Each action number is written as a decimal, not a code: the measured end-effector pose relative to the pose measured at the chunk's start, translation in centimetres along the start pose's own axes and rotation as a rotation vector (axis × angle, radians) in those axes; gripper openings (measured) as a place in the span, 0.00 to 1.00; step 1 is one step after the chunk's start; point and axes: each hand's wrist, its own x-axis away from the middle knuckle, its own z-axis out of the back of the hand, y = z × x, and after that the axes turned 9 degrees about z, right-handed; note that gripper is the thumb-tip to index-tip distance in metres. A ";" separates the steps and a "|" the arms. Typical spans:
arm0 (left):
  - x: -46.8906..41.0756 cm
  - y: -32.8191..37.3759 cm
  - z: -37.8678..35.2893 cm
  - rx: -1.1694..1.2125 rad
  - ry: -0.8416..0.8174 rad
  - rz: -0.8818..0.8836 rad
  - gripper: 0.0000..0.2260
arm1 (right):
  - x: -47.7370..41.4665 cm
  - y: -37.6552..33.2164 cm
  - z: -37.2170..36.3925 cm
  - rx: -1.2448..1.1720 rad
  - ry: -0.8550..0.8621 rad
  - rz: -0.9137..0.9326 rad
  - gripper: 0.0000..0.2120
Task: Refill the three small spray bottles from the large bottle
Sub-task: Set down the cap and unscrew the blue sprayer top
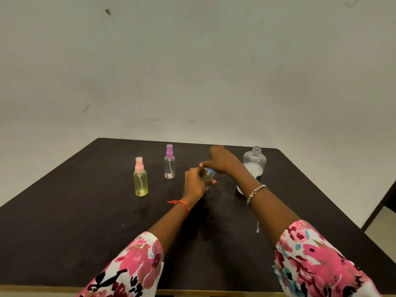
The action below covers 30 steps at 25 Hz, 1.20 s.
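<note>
A small clear spray bottle with a blue top (209,173) stands mid-table. My left hand (196,182) grips its body. My right hand (221,160) is over it, fingers pinching the blue top. To the left stand a yellow-green spray bottle with a pink cap (140,179) and a clear spray bottle with a purple cap (169,162), both upright and capped. The large clear bottle (254,162) stands uncapped behind my right forearm, its lower part hidden.
The dark table (85,221) ends at a pale wall behind and a light front edge. A small clear thing (257,227) lies on the table below my right forearm. A dark furniture leg (379,206) stands off the right side.
</note>
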 end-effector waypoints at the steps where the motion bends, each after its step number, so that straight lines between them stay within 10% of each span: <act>1: 0.1 0.2 0.2 -0.019 0.002 -0.005 0.12 | 0.0 0.0 0.2 -0.012 -0.030 0.013 0.14; 20: -0.6 0.7 2.1 -0.206 -0.268 0.153 0.16 | 4.0 0.4 3.9 -0.098 0.082 0.273 0.10; 26: -0.5 -1.0 2.7 0.022 -0.052 0.261 0.13 | 5.3 3.9 1.6 -0.382 0.474 0.016 0.07; 30: -0.5 -0.8 2.7 0.106 0.012 0.242 0.08 | 6.5 6.0 -3.9 -0.262 0.364 -0.161 0.08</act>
